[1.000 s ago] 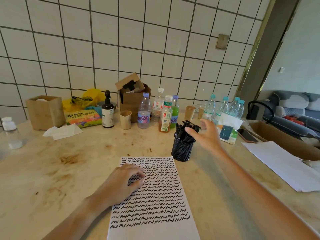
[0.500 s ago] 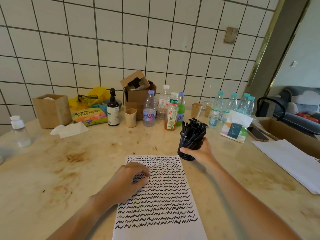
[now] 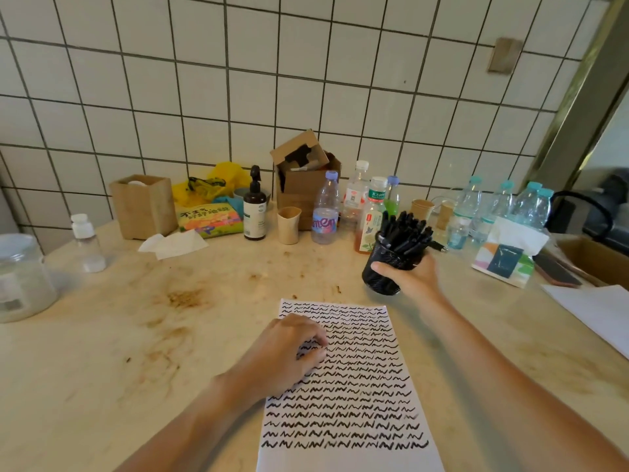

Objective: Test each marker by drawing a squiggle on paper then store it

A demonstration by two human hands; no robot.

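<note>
Marker cup (image 3: 381, 277) in right hand (image 3: 413, 277)

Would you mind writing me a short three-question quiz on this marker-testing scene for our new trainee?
1. True or false: the right hand grips the black mesh cup of markers.
2. What rests on the squiggle-covered paper? A) left hand B) a bottle C) a marker
3. Fill in: the cup is tilted, not ____.

Key: 1 true; 2 A; 3 upright.
</note>
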